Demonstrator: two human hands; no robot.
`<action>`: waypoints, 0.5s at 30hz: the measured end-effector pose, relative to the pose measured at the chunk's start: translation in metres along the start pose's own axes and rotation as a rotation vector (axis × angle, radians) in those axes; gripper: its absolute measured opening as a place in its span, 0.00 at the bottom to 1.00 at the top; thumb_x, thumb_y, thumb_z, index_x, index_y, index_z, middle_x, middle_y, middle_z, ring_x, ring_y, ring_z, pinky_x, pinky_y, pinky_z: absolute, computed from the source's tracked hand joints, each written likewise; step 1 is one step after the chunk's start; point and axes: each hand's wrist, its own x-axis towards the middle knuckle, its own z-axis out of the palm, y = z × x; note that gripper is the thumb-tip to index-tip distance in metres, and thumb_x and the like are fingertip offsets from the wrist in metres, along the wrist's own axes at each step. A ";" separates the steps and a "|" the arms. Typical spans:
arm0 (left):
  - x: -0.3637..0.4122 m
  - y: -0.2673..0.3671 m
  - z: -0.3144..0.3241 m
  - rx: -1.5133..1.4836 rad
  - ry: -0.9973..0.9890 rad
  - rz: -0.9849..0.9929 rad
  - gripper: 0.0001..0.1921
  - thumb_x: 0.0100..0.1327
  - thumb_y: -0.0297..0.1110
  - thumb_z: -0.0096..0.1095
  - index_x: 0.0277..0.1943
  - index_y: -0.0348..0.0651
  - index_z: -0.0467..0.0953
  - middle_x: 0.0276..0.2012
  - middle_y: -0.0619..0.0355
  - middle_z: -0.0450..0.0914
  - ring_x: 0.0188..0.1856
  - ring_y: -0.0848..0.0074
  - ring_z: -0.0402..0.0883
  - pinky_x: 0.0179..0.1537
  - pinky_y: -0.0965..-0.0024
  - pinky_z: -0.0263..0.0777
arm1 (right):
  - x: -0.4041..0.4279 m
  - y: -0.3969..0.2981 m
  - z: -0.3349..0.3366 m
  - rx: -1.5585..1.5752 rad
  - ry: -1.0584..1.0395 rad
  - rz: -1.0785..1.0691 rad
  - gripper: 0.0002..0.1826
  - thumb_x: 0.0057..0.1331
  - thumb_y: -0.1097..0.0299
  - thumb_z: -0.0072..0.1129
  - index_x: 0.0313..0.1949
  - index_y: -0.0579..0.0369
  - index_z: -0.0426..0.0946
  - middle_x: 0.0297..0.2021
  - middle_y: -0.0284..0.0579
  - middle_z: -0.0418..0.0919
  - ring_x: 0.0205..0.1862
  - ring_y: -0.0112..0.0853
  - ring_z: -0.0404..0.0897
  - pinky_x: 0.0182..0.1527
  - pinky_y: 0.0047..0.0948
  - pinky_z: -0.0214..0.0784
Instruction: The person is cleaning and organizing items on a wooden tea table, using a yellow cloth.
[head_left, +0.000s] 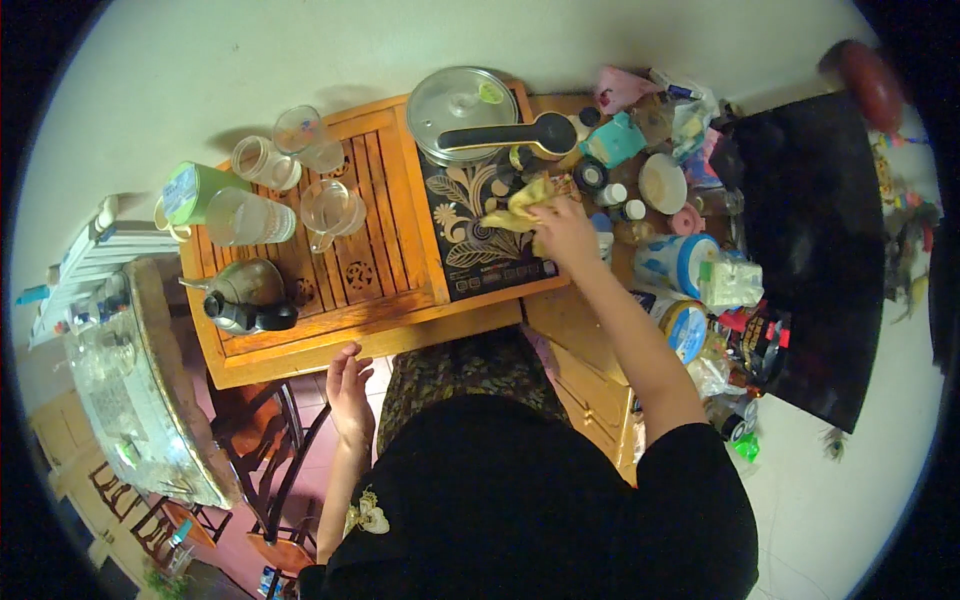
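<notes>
My right hand (564, 229) holds a crumpled yellowish cloth (531, 206) over the right part of a black induction cooktop (487, 268) with a floral pattern. The cooktop is set in a slatted wooden tea table (390, 225). Behind the cloth, a long black handle (495, 136) crosses a round glass lid (450, 101). My left hand (351, 386) hangs at the table's front edge, fingers apart and holding nothing. Whether it touches the edge I cannot tell.
A metal kettle (244, 289), a glass mug (328, 210), a clear plastic jug (244, 217), glass jars (262, 161) and a green container (199, 191) stand on the left slats. Bottles, a white bowl (663, 184) and tubs (679, 262) crowd the right side, beside a black screen (810, 247).
</notes>
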 end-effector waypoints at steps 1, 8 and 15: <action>-0.001 -0.003 -0.002 0.033 -0.024 0.009 0.12 0.73 0.33 0.53 0.55 0.39 0.74 0.52 0.57 0.77 0.46 0.74 0.78 0.49 0.70 0.70 | 0.000 -0.002 0.002 0.001 -0.003 -0.005 0.19 0.59 0.64 0.65 0.51 0.45 0.80 0.47 0.46 0.74 0.49 0.47 0.74 0.50 0.44 0.72; -0.007 -0.013 -0.012 0.017 0.022 -0.043 0.12 0.72 0.31 0.55 0.54 0.37 0.75 0.50 0.56 0.79 0.46 0.75 0.79 0.48 0.72 0.72 | 0.058 -0.108 0.023 -0.052 -0.141 0.216 0.16 0.65 0.62 0.55 0.49 0.54 0.80 0.53 0.51 0.75 0.57 0.47 0.73 0.51 0.45 0.74; -0.006 -0.011 -0.016 0.039 -0.005 -0.046 0.12 0.72 0.30 0.54 0.54 0.36 0.75 0.49 0.55 0.79 0.45 0.75 0.79 0.48 0.72 0.73 | 0.077 -0.166 0.031 -0.438 -0.268 -0.104 0.17 0.63 0.64 0.52 0.48 0.57 0.82 0.51 0.53 0.77 0.57 0.51 0.72 0.53 0.50 0.70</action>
